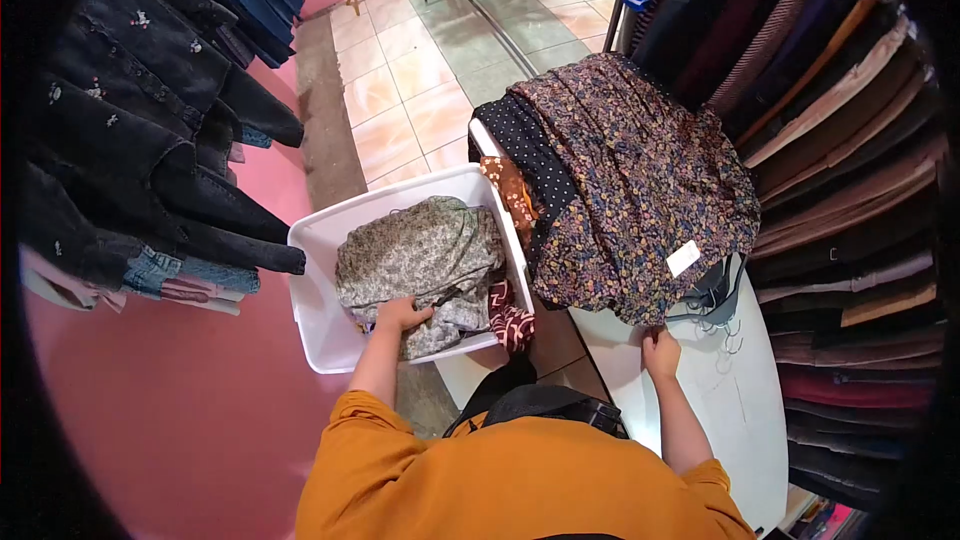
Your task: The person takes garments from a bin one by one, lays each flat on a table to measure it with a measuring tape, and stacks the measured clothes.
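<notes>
A white plastic bin (303, 325) stands in front of me, holding a bunched grey-green patterned cloth (425, 250). My left hand (403, 314) reaches into the bin and rests on this cloth, thumb and fingers apart. Maroon-and-white patterned fabric (512, 318) hangs over the bin's near right corner. To the right, a dark floral garment (640, 170) with a white tag (683, 258) is spread over a white board (720, 395). My right hand (660, 353) is closed on the garment's near edge, low at the front.
Hangers (722, 310) lie on the board beside the floral garment. Black polka-dot fabric (540, 145) and brown floral fabric (512, 195) sit between bin and garment. Dark denim clothes (150, 130) hang at left, and a packed clothes rack (850, 270) lines the right.
</notes>
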Motion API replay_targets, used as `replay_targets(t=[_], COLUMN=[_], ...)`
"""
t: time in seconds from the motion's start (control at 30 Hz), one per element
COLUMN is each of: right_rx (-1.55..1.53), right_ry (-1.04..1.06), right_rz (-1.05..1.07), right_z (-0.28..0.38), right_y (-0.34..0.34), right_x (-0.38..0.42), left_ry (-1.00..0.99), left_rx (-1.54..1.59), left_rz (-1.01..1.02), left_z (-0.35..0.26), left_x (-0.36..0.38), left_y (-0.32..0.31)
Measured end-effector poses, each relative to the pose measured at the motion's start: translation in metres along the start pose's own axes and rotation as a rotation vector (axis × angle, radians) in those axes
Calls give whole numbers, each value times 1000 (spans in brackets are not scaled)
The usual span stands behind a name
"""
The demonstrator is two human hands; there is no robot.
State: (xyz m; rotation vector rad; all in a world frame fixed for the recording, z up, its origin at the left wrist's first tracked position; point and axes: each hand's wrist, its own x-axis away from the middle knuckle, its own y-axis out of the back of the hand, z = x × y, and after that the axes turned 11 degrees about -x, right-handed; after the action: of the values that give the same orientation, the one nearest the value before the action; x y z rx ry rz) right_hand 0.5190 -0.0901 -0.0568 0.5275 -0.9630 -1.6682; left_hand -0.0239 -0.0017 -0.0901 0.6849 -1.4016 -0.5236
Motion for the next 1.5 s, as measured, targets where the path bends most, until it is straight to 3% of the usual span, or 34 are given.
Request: replay_targets(t=[0.2, 0.3, 0.4, 0.53, 0.63, 0.7, 0.8, 0.87, 0.9, 0.97, 1.0, 1.07, 1.13, 1.17, 1.2, 1.27, 1.3, 1.33, 1.4, 1.5], right_rx=[-108, -334, -481, -478, -427, -296, -324, -390, -385, -627, -758, -743, -723, -880, -879, -912, -886, -859, -874, -842], right_ry=[84, 139, 191, 271, 428, 759, 923, 965, 969, 709, 685, 557, 799, 442, 442, 387, 295, 197, 254, 373], right_rz=[16, 169, 293, 354, 289, 20, -175, -305, -312, 450, 684, 740, 317, 296, 274, -84, -94, -101, -249, -366], right_z=[-8, -14, -31, -14, 20, 48, 99, 109, 108, 101, 91, 75, 57, 47, 44, 35, 31, 27, 11, -24], right_y=[7, 14, 22, 64, 105, 120, 145, 140, 138, 125, 109, 91, 67, 64, 73, 99, 120, 142, 171, 213], right_x=[1, 8, 29, 69, 109, 132, 171, 184, 191, 206, 213, 235, 246, 252, 255, 272, 285, 296, 315, 360], left_ry=[-96, -148, -149, -194, -301, -360, -504, -410, -416, -654, -538, -700, -822, -819, -949, -1089, -1038, -1171, -1187, -846], left_rx=[7, 45, -107, -74, -52, -39, 182, 437, 439, 1165, 1349, 1318, 1405, 1557, 1652, 1489, 1292, 1032, 901, 675], left_rz=[-198, -455, -713, -955, -972, -984, -787, -479, -484, -248, -166, -363, -419, -289, -262, 24, -88, -311, -631, -1120], left_z=[-4, -16, -25, -69, -127, -160, -207, -233, -244, -267, -286, -314, -339, -350, -358, -348, -342, -329, -298, -257], left_x=[55, 102, 143, 227, 322, 364, 418, 435, 429, 393, 392, 378, 385, 375, 366, 407, 425, 408, 432, 405], left_y=[33, 53, 66, 94, 101, 95, 73, 60, 46, 11, 5, -15, -27, -36, -46, -40, -36, -44, -33, -40])
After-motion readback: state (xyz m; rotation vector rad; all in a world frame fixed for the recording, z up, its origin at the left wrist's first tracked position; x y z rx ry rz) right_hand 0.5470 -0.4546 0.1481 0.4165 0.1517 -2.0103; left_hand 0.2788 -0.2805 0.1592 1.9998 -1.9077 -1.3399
